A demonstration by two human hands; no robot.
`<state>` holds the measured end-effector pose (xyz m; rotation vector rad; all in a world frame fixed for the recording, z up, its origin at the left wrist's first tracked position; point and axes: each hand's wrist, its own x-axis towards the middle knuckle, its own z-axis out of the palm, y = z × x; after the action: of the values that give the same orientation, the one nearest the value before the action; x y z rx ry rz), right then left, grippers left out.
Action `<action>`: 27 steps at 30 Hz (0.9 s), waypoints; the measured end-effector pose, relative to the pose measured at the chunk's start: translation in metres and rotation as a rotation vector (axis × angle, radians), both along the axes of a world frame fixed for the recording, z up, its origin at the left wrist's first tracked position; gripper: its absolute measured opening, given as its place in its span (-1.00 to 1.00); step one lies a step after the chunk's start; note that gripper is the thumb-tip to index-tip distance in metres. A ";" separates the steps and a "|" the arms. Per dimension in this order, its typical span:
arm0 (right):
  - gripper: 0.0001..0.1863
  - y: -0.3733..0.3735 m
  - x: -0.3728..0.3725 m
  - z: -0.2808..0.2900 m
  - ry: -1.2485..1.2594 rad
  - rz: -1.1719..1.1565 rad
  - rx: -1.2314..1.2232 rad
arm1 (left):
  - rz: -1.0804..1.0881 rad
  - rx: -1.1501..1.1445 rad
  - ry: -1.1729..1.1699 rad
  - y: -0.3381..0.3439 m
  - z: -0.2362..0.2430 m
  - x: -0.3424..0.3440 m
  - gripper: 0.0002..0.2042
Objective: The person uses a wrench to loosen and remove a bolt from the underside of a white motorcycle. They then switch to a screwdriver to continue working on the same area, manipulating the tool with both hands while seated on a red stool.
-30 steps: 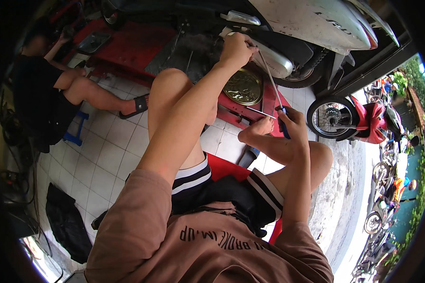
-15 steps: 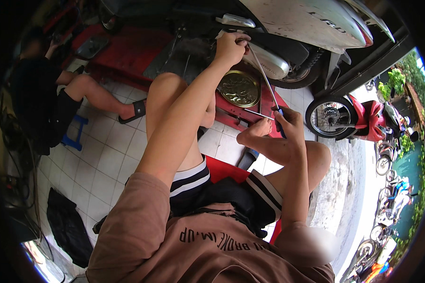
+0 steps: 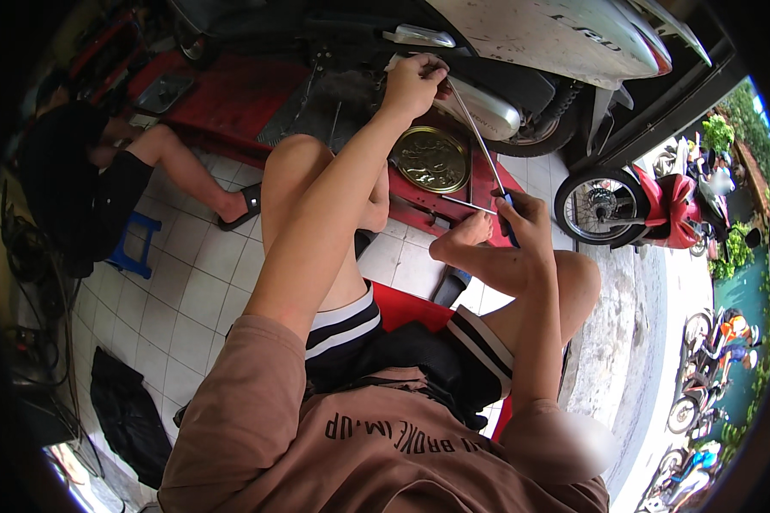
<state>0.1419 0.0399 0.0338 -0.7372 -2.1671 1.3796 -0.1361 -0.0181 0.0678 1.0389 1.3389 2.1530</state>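
Note:
My right hand is closed round the dark blue handle of a long screwdriver. The thin metal shaft slants up and away to my left hand. There my fingers are pinched together at the shaft's far end, against the side of a scooter. Whether they grip the tip or some small part is hidden. A pale scrap, perhaps cloth, shows beside that hand. Below the shaft, a round gold-coloured tray rests on a red platform. A thin metal rod lies near the platform's edge.
At the left, another person in black sits by a blue stool. A grey tray sits on the platform's far left. Black cloth lies on the white tiles. A red motorbike stands at the right, beside the street.
Both my hands keep nearly the same place on the screwdriver; the view has shifted slightly. The person at the left has lowered an arm. Riders on the street have moved.

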 end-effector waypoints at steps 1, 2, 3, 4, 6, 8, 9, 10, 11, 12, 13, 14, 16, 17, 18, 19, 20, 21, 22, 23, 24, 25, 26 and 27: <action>-0.81 0.000 0.000 0.000 -0.003 -0.001 -0.002 | 0.005 -0.008 0.006 0.000 -0.001 0.000 -0.93; -0.81 -0.001 0.000 0.000 0.003 -0.001 -0.010 | 0.010 -0.016 0.013 0.000 -0.002 0.000 -0.93; -0.81 -0.001 0.001 -0.001 0.008 -0.002 -0.018 | 0.015 -0.024 0.019 0.000 -0.002 0.001 -0.93; -0.81 -0.001 0.001 -0.002 0.014 -0.002 -0.026 | 0.025 -0.024 0.035 -0.001 -0.001 0.001 -0.93; -0.82 0.001 0.001 -0.005 0.012 -0.010 -0.021 | 0.045 -0.024 0.067 -0.003 0.001 0.004 -0.93; -0.82 0.002 0.001 -0.007 0.002 -0.021 -0.004 | 0.114 -0.046 0.202 -0.007 0.003 0.007 -0.93; -0.81 0.002 0.001 -0.007 -0.008 -0.025 0.012 | 0.151 -0.057 0.268 -0.008 0.002 0.007 -0.93; -0.81 0.002 0.001 -0.007 -0.018 -0.029 0.028 | 0.236 -0.086 0.396 -0.008 0.002 0.006 -0.93; -0.80 0.000 -0.001 -0.006 -0.044 -0.066 0.103 | 0.322 -0.114 0.524 -0.008 0.001 0.005 -0.93; -0.79 -0.004 -0.002 -0.005 -0.077 -0.098 0.179 | 0.411 -0.145 0.646 -0.009 -0.002 0.005 -0.93; -0.78 -0.006 -0.003 -0.005 -0.108 -0.129 0.255 | 0.450 -0.163 0.678 -0.008 -0.005 0.005 -0.92; -0.77 -0.006 -0.004 -0.007 -0.107 -0.144 0.356 | 0.488 -0.182 0.712 -0.005 -0.007 0.007 -0.91; -0.75 -0.009 -0.012 -0.013 -0.104 -0.141 0.560 | 0.550 -0.310 0.701 0.003 -0.013 0.010 -0.90; -0.75 -0.011 -0.019 -0.017 -0.082 -0.147 0.536 | 0.574 -0.386 0.645 0.011 -0.017 0.011 -0.90; -0.75 -0.010 -0.019 -0.023 -0.085 -0.162 0.516 | 0.569 -0.478 0.610 0.018 -0.015 0.020 -0.91; -0.75 -0.011 -0.021 -0.022 -0.097 -0.162 0.510 | 0.579 -0.428 0.584 0.029 -0.023 0.021 -0.88; -0.75 -0.015 -0.026 -0.020 -0.184 -0.176 0.357 | 0.611 -0.448 0.548 0.040 -0.030 0.022 -0.88; -0.74 -0.007 -0.027 -0.026 -0.158 -0.169 0.176 | 0.646 -0.375 0.610 0.058 -0.040 0.022 -0.86; -0.76 -0.010 -0.033 -0.024 -0.132 -0.158 0.112 | 0.656 -0.332 0.576 0.069 -0.049 0.024 -0.86; -0.77 -0.017 -0.043 -0.024 -0.100 -0.150 0.044 | 0.668 -0.290 0.550 0.079 -0.059 0.024 -0.85; -0.79 -0.024 -0.053 -0.021 -0.105 -0.152 0.025 | 0.681 -0.285 0.469 0.087 -0.069 0.024 -0.84; -0.80 -0.029 -0.064 -0.023 -0.065 -0.179 -0.043 | 0.689 -0.281 0.408 0.093 -0.079 0.023 -0.84; -0.82 -0.024 -0.073 -0.026 -0.067 -0.165 -0.022 | 0.696 -0.277 0.345 0.102 -0.086 0.020 -0.83; -0.83 -0.022 -0.081 -0.031 -0.054 -0.164 -0.017 | 0.701 -0.233 0.285 0.107 -0.091 0.017 -0.83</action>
<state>0.0606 0.0179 0.0023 -0.9469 -2.0859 1.3089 -0.1194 0.0892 -0.0230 0.8870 2.3007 2.2643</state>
